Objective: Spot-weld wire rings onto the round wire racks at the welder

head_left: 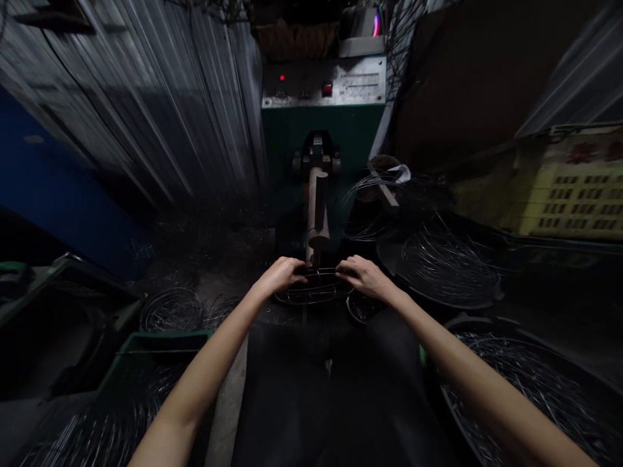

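Observation:
A round wire frame [311, 299] with thin crossing wires lies level under the spot welder's electrode arm [318, 207]. My left hand [285, 274] pinches its left far rim. Over on the right, my right hand [363, 275] grips the same frame with fingers closed. Between the two hands, the electrode tip [315, 259] sits at the frame's far edge; whether it touches the wire is too dark to tell. The green welding machine [321, 130] stands straight ahead with a lit red lamp on its panel.
Wire pieces fill a green crate [160, 340] at the lower left and a large basin [535, 383] at the lower right. Another wire-filled basin [442, 272] sits beyond my right hand. A yellow crate [579, 188] stands far right, a coil of wire [172, 310] on the left.

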`<state>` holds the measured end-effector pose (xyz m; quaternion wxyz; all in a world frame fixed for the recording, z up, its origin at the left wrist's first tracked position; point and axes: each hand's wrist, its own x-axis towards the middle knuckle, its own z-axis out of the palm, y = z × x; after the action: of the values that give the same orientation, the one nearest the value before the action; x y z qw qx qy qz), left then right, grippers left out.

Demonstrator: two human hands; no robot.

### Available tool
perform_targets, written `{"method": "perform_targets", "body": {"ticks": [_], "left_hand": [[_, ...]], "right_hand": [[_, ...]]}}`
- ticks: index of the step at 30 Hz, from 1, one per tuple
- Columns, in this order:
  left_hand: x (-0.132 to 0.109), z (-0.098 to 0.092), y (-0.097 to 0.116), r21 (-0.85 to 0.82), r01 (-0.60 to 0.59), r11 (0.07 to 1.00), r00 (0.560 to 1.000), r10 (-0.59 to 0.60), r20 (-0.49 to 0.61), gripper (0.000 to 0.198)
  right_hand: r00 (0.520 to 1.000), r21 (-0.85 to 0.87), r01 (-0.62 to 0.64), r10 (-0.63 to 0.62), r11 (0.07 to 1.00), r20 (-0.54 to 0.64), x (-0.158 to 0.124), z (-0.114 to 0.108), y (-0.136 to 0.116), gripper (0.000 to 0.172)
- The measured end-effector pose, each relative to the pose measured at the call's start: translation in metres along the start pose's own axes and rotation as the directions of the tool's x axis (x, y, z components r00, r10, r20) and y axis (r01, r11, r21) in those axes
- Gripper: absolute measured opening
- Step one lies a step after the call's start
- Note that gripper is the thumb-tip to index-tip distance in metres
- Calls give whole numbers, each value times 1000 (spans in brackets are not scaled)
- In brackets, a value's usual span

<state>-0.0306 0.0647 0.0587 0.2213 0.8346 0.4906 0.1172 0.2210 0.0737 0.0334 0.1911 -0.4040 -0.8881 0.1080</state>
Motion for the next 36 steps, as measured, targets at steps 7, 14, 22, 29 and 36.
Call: {"method": "perform_targets", "body": {"ticks": [7, 14, 22, 29, 36], "left_hand": [[8, -2, -5, -3, -2, 1000, 1000, 2, -5, 32], [13, -6, -11, -67, 0, 998, 1000, 1, 10, 30], [16, -8, -11, -100, 6, 995, 1000, -5, 18, 31], [17, -8, -14, -101, 16, 995, 999, -12, 34, 31], [18, -10, -14, -111, 36, 993, 997, -29, 69, 31]], "right_hand": [[1000, -16, -18, 17, 1000, -20, 6, 3, 4, 17], [999, -7, -9, 9, 1000, -43, 13, 4, 8, 17], [999, 14, 1, 0, 1000, -45, 16, 5, 14, 17], [999, 28, -6, 7, 1000, -44, 16, 5, 12, 16], [999, 50, -14, 15, 999, -29, 14, 6, 10, 15]]}}
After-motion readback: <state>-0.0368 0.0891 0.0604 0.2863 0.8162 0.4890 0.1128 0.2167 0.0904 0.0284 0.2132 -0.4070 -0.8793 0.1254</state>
